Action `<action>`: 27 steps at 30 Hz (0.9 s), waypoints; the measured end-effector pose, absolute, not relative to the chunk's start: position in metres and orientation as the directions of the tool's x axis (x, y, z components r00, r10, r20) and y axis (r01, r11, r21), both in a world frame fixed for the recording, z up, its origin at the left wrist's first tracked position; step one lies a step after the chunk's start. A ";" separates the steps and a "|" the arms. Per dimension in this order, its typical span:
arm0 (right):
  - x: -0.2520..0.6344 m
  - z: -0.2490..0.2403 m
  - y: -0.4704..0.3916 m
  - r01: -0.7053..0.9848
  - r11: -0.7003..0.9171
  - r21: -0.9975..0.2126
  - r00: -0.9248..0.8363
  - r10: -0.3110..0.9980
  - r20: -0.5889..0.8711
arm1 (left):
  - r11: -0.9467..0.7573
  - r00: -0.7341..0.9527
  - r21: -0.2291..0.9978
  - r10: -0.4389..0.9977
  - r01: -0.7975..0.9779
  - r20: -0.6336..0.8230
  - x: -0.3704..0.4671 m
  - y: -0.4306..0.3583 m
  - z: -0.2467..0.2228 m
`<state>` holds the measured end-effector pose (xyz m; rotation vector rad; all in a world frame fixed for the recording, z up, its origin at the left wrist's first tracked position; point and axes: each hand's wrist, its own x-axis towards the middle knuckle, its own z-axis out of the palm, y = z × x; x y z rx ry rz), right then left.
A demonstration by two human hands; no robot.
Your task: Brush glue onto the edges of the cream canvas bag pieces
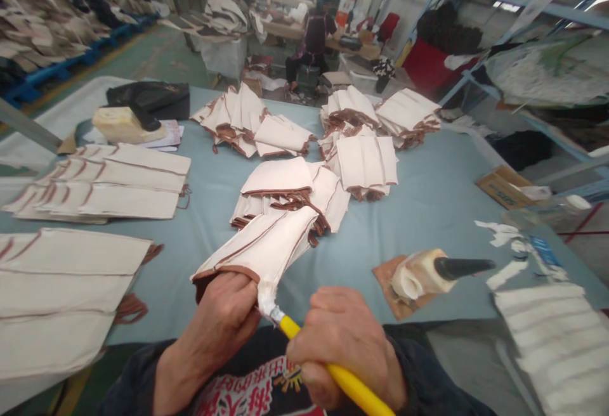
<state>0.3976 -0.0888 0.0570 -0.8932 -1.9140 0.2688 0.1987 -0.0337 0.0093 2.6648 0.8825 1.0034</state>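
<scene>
A cream fabric piece with brown edging [266,238] lies near the front middle of the table. My left hand [223,308] is closed on its brown-edged near end, the fingertips partly hidden by the cloth. In my right hand [342,346] is a yellow-handled brush [291,327], fingers wrapped round the handle. The brush's whitish tip touches the fabric's near right corner, just beside my left hand. Right behind this piece is a pile of similar cream pieces [278,177].
More cream stacks stand at the back [285,134] and left [137,181] of the blue-green table [428,194]. A pale container with a black-handled tool [421,273] sits on a brown pad at right. An open cardboard box [504,188] is farther right. A person sits beyond the table.
</scene>
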 end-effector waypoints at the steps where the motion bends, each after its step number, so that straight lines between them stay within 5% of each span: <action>1: 0.397 0.056 -0.089 0.466 0.704 -0.536 -0.217 0.678 0.703 | -0.813 0.599 0.344 0.580 0.470 0.551 0.198 -0.034 0.008; 4: 0.395 0.055 -0.088 0.485 0.677 -0.553 -0.058 0.656 0.753 | -0.817 0.608 0.334 0.573 0.469 0.549 0.199 -0.034 0.009; 15: 0.388 0.045 -0.093 0.442 0.573 -0.691 0.005 0.768 0.640 | -0.821 0.597 0.314 0.565 0.478 0.569 0.198 -0.034 0.004; 20: 0.406 0.043 -0.089 0.241 0.462 -0.853 0.251 0.820 0.515 | -0.804 0.620 0.387 0.594 0.452 0.512 0.196 -0.035 0.002; 23: 0.419 0.039 -0.068 0.307 0.514 -0.801 0.272 0.759 0.591 | -0.776 0.637 0.466 0.622 0.425 0.456 0.196 -0.039 0.003; 27: 0.425 0.026 -0.023 0.521 0.549 -0.654 0.017 0.759 0.651 | -0.734 0.671 0.586 0.629 0.345 0.393 0.200 -0.046 0.003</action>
